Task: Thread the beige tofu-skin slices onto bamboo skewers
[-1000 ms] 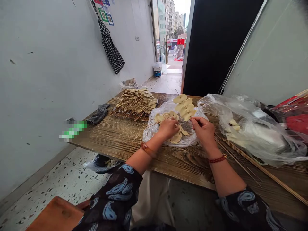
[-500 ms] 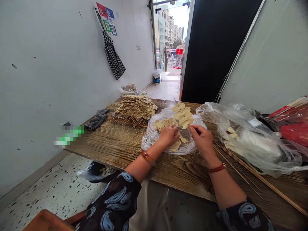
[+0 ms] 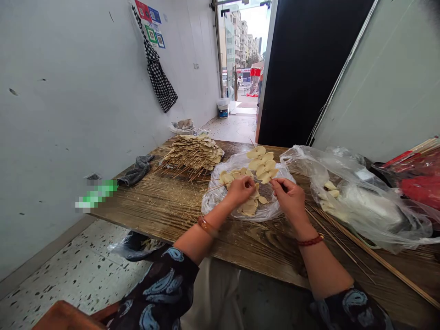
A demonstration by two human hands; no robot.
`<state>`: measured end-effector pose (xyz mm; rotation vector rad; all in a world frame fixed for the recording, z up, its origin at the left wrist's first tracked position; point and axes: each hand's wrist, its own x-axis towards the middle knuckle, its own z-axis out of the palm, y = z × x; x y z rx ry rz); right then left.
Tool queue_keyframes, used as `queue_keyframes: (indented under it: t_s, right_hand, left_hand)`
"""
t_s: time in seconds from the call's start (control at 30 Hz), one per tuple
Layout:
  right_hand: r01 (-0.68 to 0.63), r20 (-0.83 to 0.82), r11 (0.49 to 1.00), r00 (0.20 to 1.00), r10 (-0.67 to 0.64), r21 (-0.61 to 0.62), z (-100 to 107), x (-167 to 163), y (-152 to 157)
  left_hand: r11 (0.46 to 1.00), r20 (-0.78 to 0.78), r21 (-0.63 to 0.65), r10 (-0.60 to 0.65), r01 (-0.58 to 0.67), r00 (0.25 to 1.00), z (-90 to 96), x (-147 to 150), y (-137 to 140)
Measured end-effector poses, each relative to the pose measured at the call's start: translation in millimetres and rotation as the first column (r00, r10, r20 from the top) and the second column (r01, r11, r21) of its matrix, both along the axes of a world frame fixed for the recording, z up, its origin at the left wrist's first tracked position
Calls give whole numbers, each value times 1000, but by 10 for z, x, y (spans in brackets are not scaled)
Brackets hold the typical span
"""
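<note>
My right hand (image 3: 289, 198) pinches the lower end of a bamboo skewer threaded with several thin, pale, flat slices (image 3: 264, 165), held slanting up over the bag. To its left, my left hand (image 3: 241, 189) is closed, thumb and forefinger curled together just above loose slices (image 3: 250, 207); whatever sits between those fingertips is too small to make out. Other filled skewers (image 3: 231, 175) lie behind my left hand. All of these rest on or above a spread clear plastic bag (image 3: 210, 201) on the wooden table (image 3: 161, 201).
A big stack of filled skewers (image 3: 194, 153) stands at the back left, with a grey cloth (image 3: 137, 169) beside it. Bare bamboo sticks (image 3: 371, 254) lie to the right, by a large clear bag (image 3: 374, 206) containing pale pieces. Red packaging (image 3: 421, 185) is at the far right.
My left hand has lifted slightly off the slices, its fingers now curled upward. My right hand and its skewer have hardly moved. The view has shifted slightly.
</note>
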<state>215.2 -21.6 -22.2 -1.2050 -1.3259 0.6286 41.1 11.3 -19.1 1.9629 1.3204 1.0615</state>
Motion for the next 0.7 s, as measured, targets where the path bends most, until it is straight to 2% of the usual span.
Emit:
queue_keyframes:
  t_s: [0.07, 0.13, 0.23, 0.33, 0.47, 0.57, 0.7]
  right_hand:
    - [5, -15, 1000, 1000, -5, -3, -3, -2, -3]
    - [-2, -29, 1000, 1000, 2, -5, -3, -7, -10]
    - [-14, -37, 1000, 999, 14, -18, 7, -16, -26]
    - [-13, -32, 1000, 999, 12, -28, 21, -20, -40]
    - [-15, -41, 999, 999, 13, -38, 20, -14, -38]
    - [-2, -58, 999, 998, -1, -35, 12, -4, -29]
    - [5, -43, 999, 999, -6, -32, 10, 11, -23]
  left_hand:
    - [990, 288, -137, 26, 15, 957, -1, -98, 39]
    - [969, 493, -244, 85, 44, 866, 5, -189, 66]
    - [933, 653, -345, 159, 104, 740, 15, -277, 90]
    - [909, 719, -375, 162, 181, 675, 27, -297, 104]
    - [893, 725, -365, 96, 262, 682, 49, -258, 100]
    - [899, 670, -349, 42, 264, 741, 57, -208, 84]
    - [921, 557, -333, 17, 204, 830, 58, -161, 63]
